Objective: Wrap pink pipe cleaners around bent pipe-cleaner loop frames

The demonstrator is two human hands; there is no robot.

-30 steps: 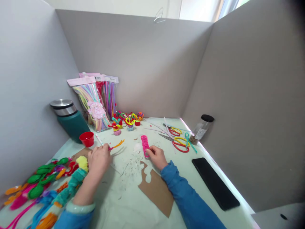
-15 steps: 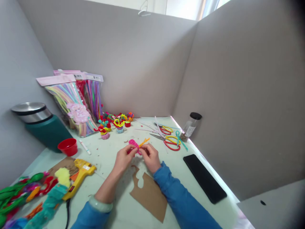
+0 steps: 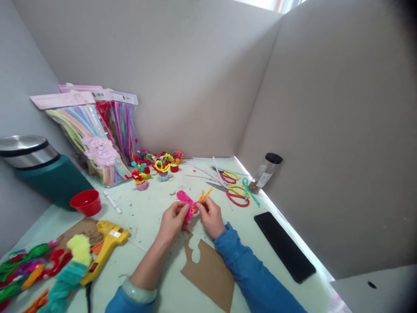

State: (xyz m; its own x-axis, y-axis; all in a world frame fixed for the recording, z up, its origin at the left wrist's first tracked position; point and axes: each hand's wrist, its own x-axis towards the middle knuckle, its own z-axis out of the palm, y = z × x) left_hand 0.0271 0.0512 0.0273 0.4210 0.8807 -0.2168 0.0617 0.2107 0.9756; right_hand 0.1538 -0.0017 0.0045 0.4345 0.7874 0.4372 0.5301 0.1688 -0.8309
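My left hand [image 3: 173,220] and my right hand [image 3: 209,216] meet over the middle of the table. Between them they hold a pink coiled pipe-cleaner piece [image 3: 185,200] and a thin orange pipe-cleaner piece [image 3: 204,195] that sticks out to the upper right. The left fingers pinch the pink coil's lower end; the right fingers pinch where the orange piece crosses it. Just below the hands lies a cut piece of brown cardboard [image 3: 211,274].
A yellow glue gun [image 3: 106,245], red cup [image 3: 86,202], green flask [image 3: 39,176] and pipe-cleaner packs [image 3: 97,139] stand left. Small finished figures [image 3: 156,167] sit at the back. Scissors [image 3: 233,191], a jar [image 3: 267,174] and a black phone [image 3: 284,245] lie right. Grey partition walls enclose the table.
My left hand left the glue gun area with the orange piece and joined my right hand, which lifted the pink coil. Both now hold the pieces together; the view shifted left.
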